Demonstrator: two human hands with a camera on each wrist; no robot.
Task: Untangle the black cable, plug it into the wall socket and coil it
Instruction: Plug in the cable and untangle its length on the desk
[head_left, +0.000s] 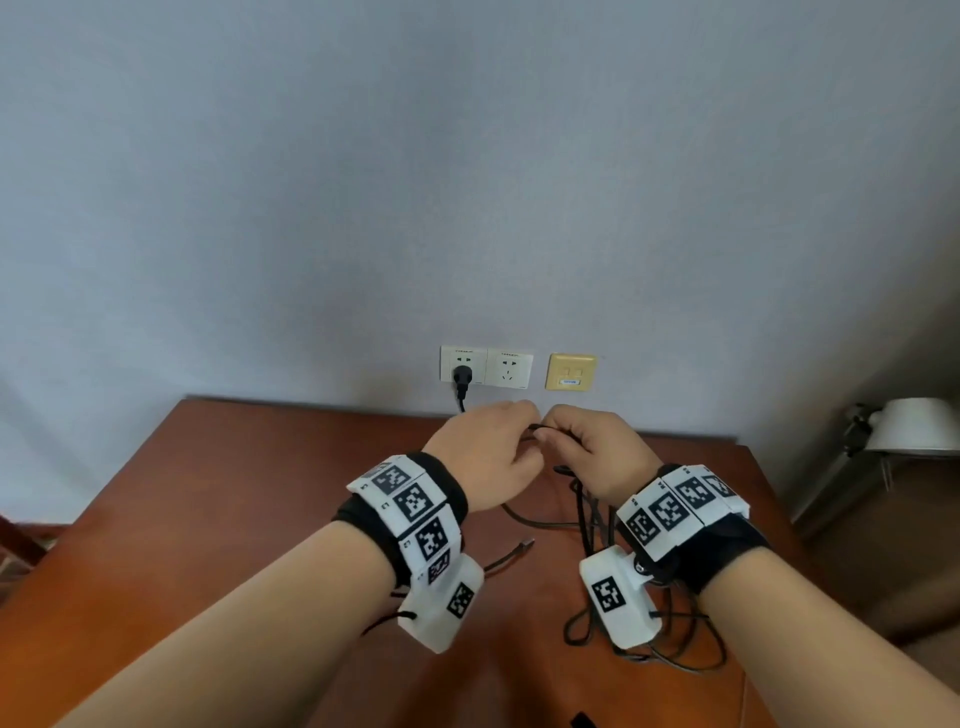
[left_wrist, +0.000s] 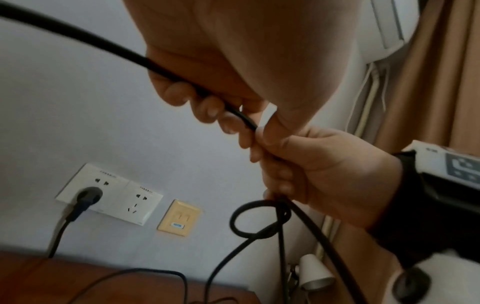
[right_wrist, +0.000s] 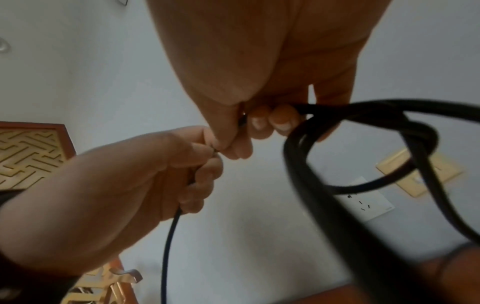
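The black cable's plug (head_left: 462, 375) sits in the left white wall socket (head_left: 464, 358), above the table's far edge. Both hands meet just in front of it, above the table. My left hand (head_left: 511, 428) curls its fingers round a stretch of the cable (left_wrist: 155, 61). My right hand (head_left: 558, 434) grips several gathered loops of the cable (right_wrist: 363, 144), which hang below its fist (left_wrist: 259, 220). A short bit of cable (head_left: 540, 427) shows between the two hands. More slack cable (head_left: 675, 657) lies in loose loops on the table under my right wrist.
The brown wooden table (head_left: 234, 493) stands against a grey-blue wall. A second white socket (head_left: 509, 369) and a yellow data plate (head_left: 571, 371) sit right of the plug. A white lamp (head_left: 909, 426) stands off the table's right side.
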